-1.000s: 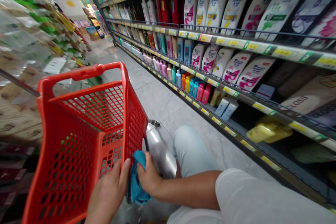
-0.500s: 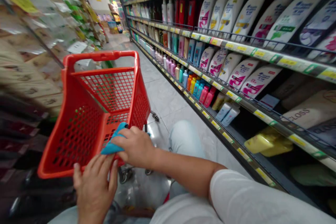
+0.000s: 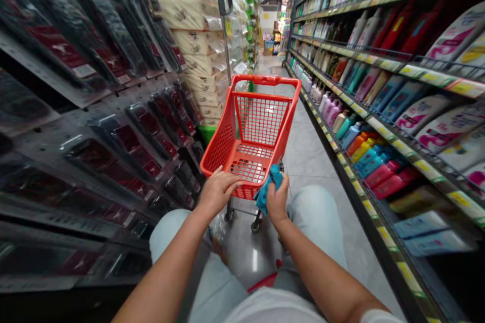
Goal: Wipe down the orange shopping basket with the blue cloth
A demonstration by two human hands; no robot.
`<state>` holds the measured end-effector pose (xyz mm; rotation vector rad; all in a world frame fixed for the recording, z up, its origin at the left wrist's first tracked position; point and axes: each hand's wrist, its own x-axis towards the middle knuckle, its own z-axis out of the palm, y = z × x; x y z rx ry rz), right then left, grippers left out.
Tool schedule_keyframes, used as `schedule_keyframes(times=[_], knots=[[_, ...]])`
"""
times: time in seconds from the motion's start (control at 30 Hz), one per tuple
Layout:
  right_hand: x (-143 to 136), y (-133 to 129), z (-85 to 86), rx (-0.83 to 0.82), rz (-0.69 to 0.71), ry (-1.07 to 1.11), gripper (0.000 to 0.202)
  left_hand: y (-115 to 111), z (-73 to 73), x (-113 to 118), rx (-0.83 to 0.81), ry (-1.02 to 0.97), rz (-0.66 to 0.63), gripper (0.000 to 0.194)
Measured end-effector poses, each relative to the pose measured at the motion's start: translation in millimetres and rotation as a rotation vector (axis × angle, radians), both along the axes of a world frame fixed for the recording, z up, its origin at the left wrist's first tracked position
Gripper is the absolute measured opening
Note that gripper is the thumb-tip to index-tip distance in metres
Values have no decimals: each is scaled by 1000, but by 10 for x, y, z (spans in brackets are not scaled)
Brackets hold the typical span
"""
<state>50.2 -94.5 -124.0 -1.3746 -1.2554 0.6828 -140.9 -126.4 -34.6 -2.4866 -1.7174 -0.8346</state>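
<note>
Grey tiled floor (image 3: 312, 156) runs along a narrow shop aisle, with a tall shelf unit (image 3: 386, 64) full of shampoo and other bottles lining its right edge. At its left edge hang dark packs with maroon labels (image 3: 140, 126); beyond them, cream wrapped packs (image 3: 191, 43) are stacked close to a metal pole (image 3: 226, 50). Between these two edges a red plastic shopping cart (image 3: 222, 146) stands upright just in front of my knees (image 3: 318, 207), its open top towards me. My right hand (image 3: 278, 198) has its grip closed around a bunched blue cloth (image 3: 275, 180), held at the cart's near right corner, apparently against the rim. My left hand (image 3: 219, 190) lies on the near rim, towards the near left corner, back of the hand up; I cannot tell whether its fingers curl beneath the edge. Low on the shelf unit, orange, yellow, blue and pink bottles (image 3: 382, 174) sit in a row by the front edge.
</note>
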Motion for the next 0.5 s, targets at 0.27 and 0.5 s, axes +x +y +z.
schedule_keyframes(times=[0.27,0.5], knots=[[325,-167,-335,-320,-43,-5,29,40,-23,153,66,-72,-158,25],[650,-244,646,403,135,-546,26,666,-135,-279,-11,-839,218,78]])
